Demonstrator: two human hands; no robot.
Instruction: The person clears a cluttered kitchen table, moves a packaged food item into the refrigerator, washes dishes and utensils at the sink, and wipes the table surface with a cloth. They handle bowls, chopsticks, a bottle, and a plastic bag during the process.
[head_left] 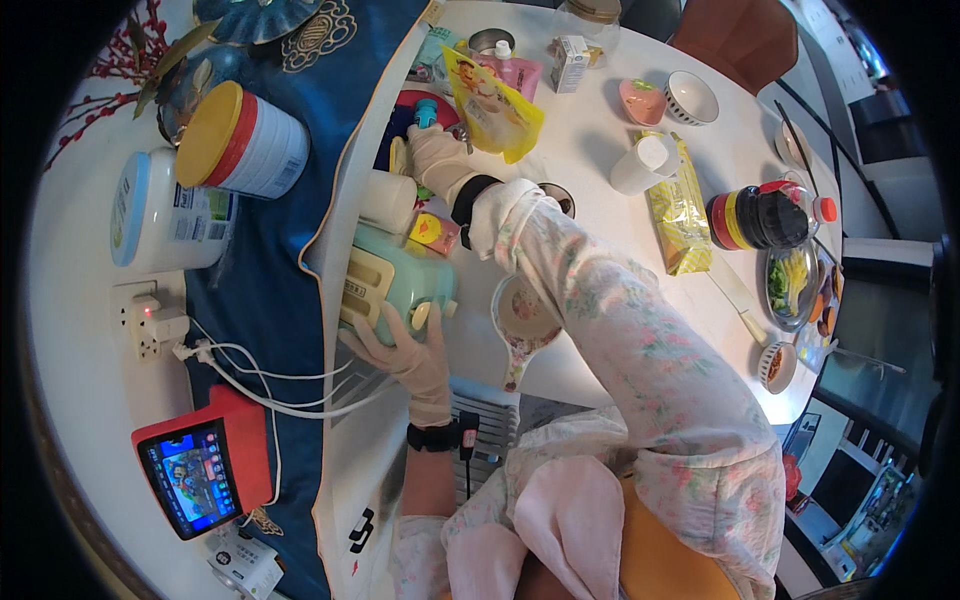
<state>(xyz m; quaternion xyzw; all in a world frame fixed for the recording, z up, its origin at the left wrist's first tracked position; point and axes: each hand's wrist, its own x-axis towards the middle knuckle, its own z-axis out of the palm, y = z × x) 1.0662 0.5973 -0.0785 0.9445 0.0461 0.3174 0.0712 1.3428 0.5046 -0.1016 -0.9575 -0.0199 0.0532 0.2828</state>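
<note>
My left grip point(408, 358) is resting, fingers spread, against the near side of the mint-green appliance point(420, 276). Rightward, the small blue container point(426, 112) is sitting just beyond my right grip point(440, 162), the nearer hand, long axis pointing away; finger closure: cannot tell.

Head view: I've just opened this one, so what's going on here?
A person works at a white table. Their left hand rests, fingers spread, against a mint-green appliance. Their right hand reaches farther out, fingers at a small blue item; whether it is gripped is hard to tell. A yellow pouch is beside that hand, and a lit screen is off to the left.
</note>
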